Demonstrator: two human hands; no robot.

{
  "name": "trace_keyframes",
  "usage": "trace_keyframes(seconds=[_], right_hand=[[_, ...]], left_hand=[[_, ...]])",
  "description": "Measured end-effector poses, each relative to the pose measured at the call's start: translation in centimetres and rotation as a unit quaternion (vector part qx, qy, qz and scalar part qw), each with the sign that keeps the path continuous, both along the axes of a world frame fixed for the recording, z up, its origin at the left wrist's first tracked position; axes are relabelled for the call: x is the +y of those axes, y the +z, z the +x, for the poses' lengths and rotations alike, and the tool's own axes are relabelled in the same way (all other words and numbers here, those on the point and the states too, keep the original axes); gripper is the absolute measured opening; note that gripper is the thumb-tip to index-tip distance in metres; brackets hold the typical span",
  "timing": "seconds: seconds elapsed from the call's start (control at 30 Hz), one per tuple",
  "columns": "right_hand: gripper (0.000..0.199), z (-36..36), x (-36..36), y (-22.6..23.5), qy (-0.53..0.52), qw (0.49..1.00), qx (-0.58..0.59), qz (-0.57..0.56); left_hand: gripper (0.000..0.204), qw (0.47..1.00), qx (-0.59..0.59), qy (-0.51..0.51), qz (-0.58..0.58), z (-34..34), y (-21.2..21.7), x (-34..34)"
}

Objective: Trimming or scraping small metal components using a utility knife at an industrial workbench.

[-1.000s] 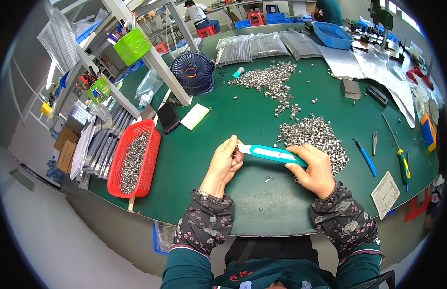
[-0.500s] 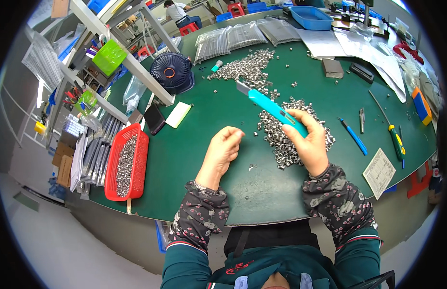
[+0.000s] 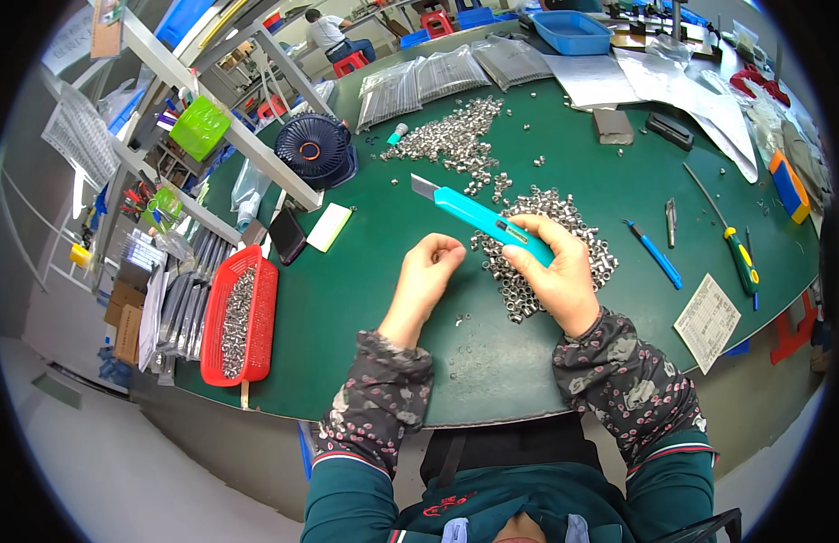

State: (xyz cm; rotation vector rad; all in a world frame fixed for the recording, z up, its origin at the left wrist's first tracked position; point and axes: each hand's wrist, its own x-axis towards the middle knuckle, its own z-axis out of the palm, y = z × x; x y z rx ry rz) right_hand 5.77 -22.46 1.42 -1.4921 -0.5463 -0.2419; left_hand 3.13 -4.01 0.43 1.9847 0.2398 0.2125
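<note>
At the near side of the desk (image 3: 347,317), the left hand (image 3: 429,264) has its grip pressed together; whether something small is inside, I cannot tell. The right hand (image 3: 562,276) has its grip closed around a turquoise cutter (image 3: 478,217), blade out, partly covering a heap of metal rings (image 3: 548,204). Farther lies a second heap (image 3: 447,143), then clear bags (image 3: 447,77).

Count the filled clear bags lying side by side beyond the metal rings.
3: left bag, middle bag and right bag, in a row beyond the far ring heap. More could be hidden underneath.
</note>
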Motion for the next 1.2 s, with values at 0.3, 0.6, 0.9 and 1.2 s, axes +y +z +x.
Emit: trace_keyframes(seconds=[0.3,0.6,0.9,1.2], right_hand=[[0.028,-0.9,-0.2,0.4,0.033,0.977,-0.092,-0.189],[0.029,-1.1,0.0,0.1,0.065,0.964,-0.094,-0.242],[0.027,-0.8,0.0,0.0,0.069,0.961,-0.135,-0.231],[0.026,-0.9,0.0,-0.1,0.053,0.951,-0.163,-0.256]], left_hand=[[0.013,0.838,-0.083,-0.022,-0.539,-4.0,0.0,4.6],[0.010,0.863,-0.077,-0.062,-0.496,-4.0,-0.3,6.4],[0.009,0.890,-0.044,-0.052,-0.450,-4.1,0.2,6.3],[0.010,0.921,-0.008,-0.058,-0.385,-4.1,0.3,6.2]])
